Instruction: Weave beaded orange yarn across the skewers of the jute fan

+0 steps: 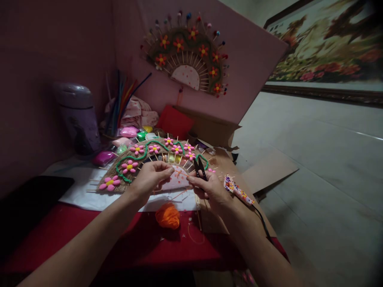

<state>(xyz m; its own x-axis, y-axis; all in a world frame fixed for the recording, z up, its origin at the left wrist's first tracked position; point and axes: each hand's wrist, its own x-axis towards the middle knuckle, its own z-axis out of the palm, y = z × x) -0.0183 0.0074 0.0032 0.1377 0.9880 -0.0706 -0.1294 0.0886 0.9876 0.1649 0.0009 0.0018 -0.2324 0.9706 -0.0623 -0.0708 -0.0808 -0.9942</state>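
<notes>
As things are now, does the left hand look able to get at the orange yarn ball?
Probably yes. The orange yarn ball lies uncovered on the red tablecloth, nearer the body than the left hand, with nothing seen between. However, those fingers now pinch an orange thread.

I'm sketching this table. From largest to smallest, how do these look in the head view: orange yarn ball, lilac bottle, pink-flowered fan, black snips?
1. Pink-flowered fan
2. Lilac bottle
3. Orange yarn ball
4. Black snips, judging by what shows; the right hand covers part.
</notes>
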